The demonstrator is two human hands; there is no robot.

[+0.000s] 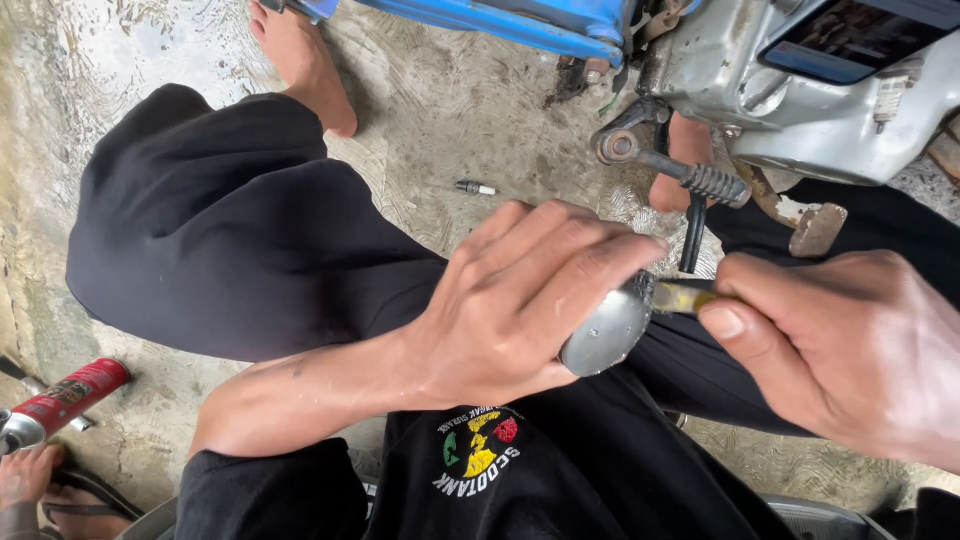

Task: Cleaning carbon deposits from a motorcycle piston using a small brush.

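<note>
Black cloth of our shirt (480, 480) fills the bottom of the frame, and just above it, at the centre, our left hand (520, 300) wraps a rounded grey metal part (605, 330), fingers curled tight over its top so only the domed lower face shows. Our right hand (840, 350), at the right of the frame, pinches the yellowish handle of a thin tool (685, 296) between thumb and bent fingers, its tip touching the edge of the metal part. We judge the step in hand to be working at that edge with the tool, scraping or prying; the tip itself is hidden, so we cannot tell which. The next move calls for a firm left grip and a controlled push, lest the tip slip toward the left fingers. On the concrete floor (440, 110) a spark plug (476, 187) lies in the upper middle, a red spray can (60, 398) at lower left, and a motorcycle engine (800, 80) sits at upper right.
</note>
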